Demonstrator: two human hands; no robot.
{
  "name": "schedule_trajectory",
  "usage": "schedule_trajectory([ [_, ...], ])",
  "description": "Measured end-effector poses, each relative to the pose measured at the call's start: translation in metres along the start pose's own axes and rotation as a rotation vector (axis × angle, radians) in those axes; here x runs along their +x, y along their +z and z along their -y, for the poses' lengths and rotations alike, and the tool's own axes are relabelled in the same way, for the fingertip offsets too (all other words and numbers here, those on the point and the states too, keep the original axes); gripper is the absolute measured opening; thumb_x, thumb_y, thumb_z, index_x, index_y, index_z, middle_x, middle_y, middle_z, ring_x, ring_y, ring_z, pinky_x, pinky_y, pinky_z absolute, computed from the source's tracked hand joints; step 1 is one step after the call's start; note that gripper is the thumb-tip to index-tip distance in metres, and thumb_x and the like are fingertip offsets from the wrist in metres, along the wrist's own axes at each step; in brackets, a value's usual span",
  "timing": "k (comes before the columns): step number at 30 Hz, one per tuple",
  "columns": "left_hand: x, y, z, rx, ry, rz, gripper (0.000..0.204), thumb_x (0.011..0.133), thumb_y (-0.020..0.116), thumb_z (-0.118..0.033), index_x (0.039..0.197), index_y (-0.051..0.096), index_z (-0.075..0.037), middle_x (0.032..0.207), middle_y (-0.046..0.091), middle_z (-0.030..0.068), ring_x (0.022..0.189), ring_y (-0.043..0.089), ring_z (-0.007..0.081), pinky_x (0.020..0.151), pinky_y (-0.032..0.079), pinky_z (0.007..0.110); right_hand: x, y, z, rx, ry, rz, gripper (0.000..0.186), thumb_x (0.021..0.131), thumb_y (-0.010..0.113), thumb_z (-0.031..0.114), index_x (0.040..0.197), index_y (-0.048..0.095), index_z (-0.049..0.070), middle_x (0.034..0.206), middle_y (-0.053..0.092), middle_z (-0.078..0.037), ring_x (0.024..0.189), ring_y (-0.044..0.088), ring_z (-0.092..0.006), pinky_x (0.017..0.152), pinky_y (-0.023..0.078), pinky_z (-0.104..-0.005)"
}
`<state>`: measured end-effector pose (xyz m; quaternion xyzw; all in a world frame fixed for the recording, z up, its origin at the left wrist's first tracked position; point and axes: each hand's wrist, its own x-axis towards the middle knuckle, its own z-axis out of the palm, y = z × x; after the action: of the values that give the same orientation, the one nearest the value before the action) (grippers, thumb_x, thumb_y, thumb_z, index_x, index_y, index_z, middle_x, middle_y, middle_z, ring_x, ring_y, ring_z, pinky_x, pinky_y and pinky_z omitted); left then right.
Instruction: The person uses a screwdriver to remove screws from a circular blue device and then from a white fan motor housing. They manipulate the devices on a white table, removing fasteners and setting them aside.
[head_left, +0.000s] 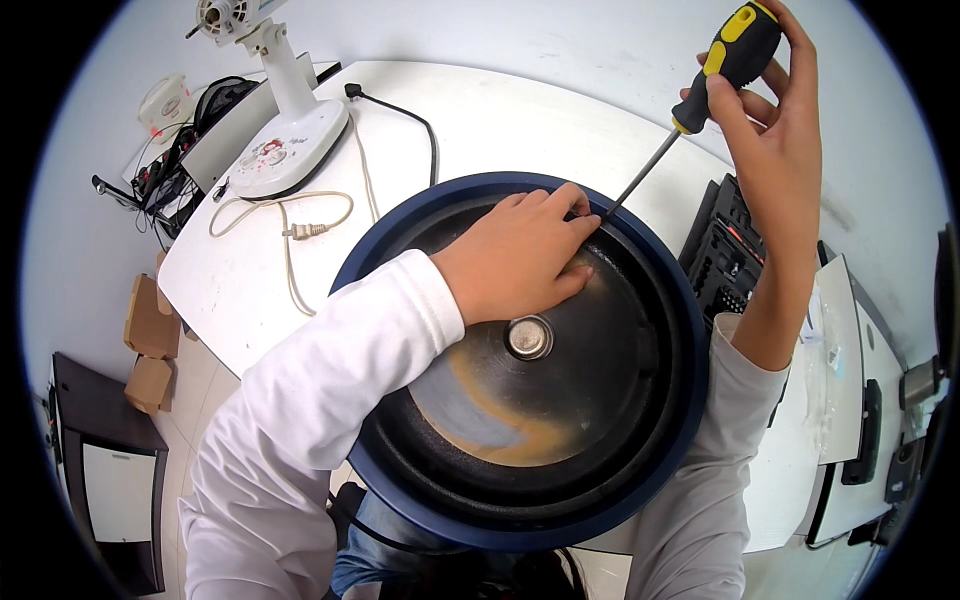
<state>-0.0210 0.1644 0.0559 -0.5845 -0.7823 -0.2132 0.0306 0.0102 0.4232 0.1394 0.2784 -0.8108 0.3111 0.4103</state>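
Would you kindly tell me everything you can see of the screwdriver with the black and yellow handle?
The black-and-yellow-handled screwdriver has a chunky, rubbery-looking grip and a thin, straight metal shaft. The right hand wraps the grip, holding the tool tilted, handle up and to the right. Its tip points down-left to the inner edge of the round, dark blue-rimmed appliance, beside the fingertips of the left hand. The tip's shape is too small to tell.
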Motion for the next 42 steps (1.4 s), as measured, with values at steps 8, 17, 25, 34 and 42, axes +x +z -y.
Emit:
schedule_trajectory([
  [8, -0.003, 0.001, 0.004, 0.006, -0.007, -0.011, 0.046, 0.088, 0.058, -0.021, 0.124, 0.05, 0.006, 0.121, 0.048, 0.0156, 0.108, 0.053, 0.029, 0.097, 0.042, 0.037, 0.018, 0.063, 0.114, -0.37, 0.221, -0.459, 0.051, 0.078, 0.066, 0.001, 0.126, 0.047, 0.003, 0.101, 0.055, -0.013, 0.076, 0.063, -0.0164, 0.064, 0.056, -0.0245],
  [17, -0.003, 0.001, 0.005, 0.016, -0.015, 0.003, 0.047, 0.089, 0.057, -0.021, 0.126, 0.048, 0.006, 0.122, 0.047, 0.0157, 0.109, 0.052, 0.0289, 0.097, 0.042, 0.037, 0.018, 0.066, 0.134, -0.597, 0.196, -0.345, 0.049, 0.081, 0.062, 0.005, 0.128, 0.047, 0.001, 0.11, 0.056, -0.016, 0.086, 0.061, -0.0199, 0.075, 0.054, -0.0313],
  [25, -0.003, 0.002, 0.004, 0.025, -0.011, 0.004, 0.046, 0.089, 0.056, -0.021, 0.125, 0.05, 0.007, 0.121, 0.047, 0.0154, 0.107, 0.052, 0.0283, 0.097, 0.041, 0.037, 0.011, 0.046, 0.104, -0.416, 0.221, -0.311, 0.054, 0.08, 0.065, 0.007, 0.131, 0.046, 0.005, 0.105, 0.056, -0.012, 0.085, 0.061, -0.0181, 0.074, 0.053, -0.03],
  [34, -0.003, 0.001, 0.004, 0.016, -0.009, 0.011, 0.046, 0.089, 0.056, -0.021, 0.125, 0.05, 0.007, 0.121, 0.047, 0.0153, 0.107, 0.052, 0.0284, 0.096, 0.042, 0.037, 0.016, 0.044, 0.13, -0.248, 0.333, -0.258, 0.057, 0.079, 0.067, 0.006, 0.131, 0.044, 0.004, 0.102, 0.054, -0.011, 0.084, 0.061, -0.0169, 0.074, 0.052, -0.0287],
  [42, -0.003, 0.001, 0.005, 0.018, -0.013, 0.004, 0.047, 0.089, 0.057, -0.022, 0.125, 0.05, 0.006, 0.121, 0.048, 0.0152, 0.108, 0.052, 0.0281, 0.096, 0.042, 0.037, 0.006, 0.042, 0.103, -0.412, 0.085, -0.229, 0.057, 0.078, 0.064, 0.004, 0.132, 0.043, 0.003, 0.103, 0.055, -0.012, 0.084, 0.061, -0.0183, 0.074, 0.053, -0.03],
])
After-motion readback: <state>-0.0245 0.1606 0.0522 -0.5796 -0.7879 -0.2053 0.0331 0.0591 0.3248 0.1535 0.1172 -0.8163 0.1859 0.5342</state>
